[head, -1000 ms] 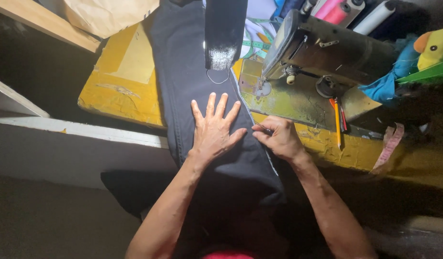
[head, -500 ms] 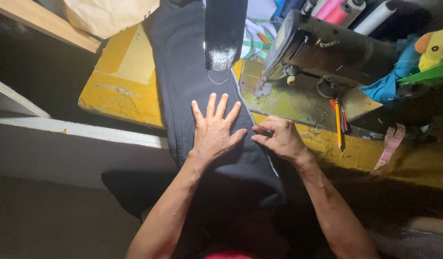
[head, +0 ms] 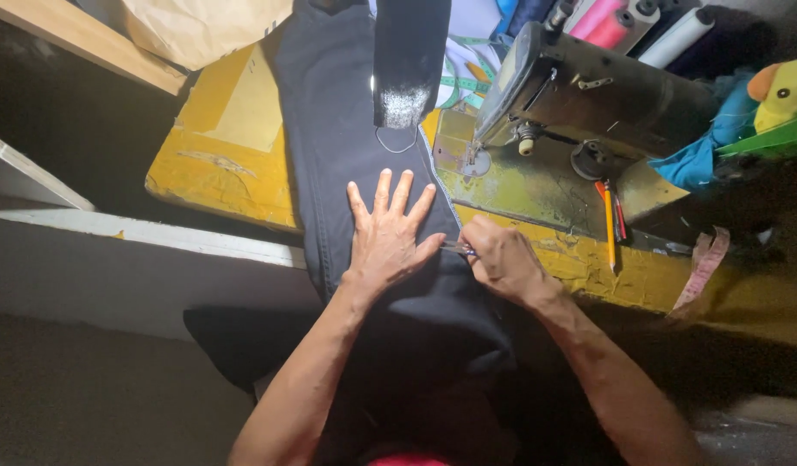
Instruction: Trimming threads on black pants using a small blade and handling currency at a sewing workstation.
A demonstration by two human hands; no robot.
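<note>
A long piece of dark navy cloth (head: 338, 147) runs down the yellow sewing table (head: 217, 181) and over its front edge toward me. My left hand (head: 388, 235) lies flat on the cloth with its fingers spread. My right hand (head: 499, 259) is closed on a small metal tool (head: 458, 249), likely small snips, at the cloth's right edge beside the left thumb. The tool's tip touches the cloth's seam; most of it is hidden by my fingers.
An old sewing machine (head: 588, 95) stands at the right of the table, with pencils (head: 609, 223) in front of it. A pink measuring tape (head: 700, 272) hangs off the table edge. Rolls of fabric, a yellow toy (head: 787, 91) and blue cloth sit at the back right.
Both hands stay in nearly the same place on the cloth. The right hand has shifted only slightly at the seam.
</note>
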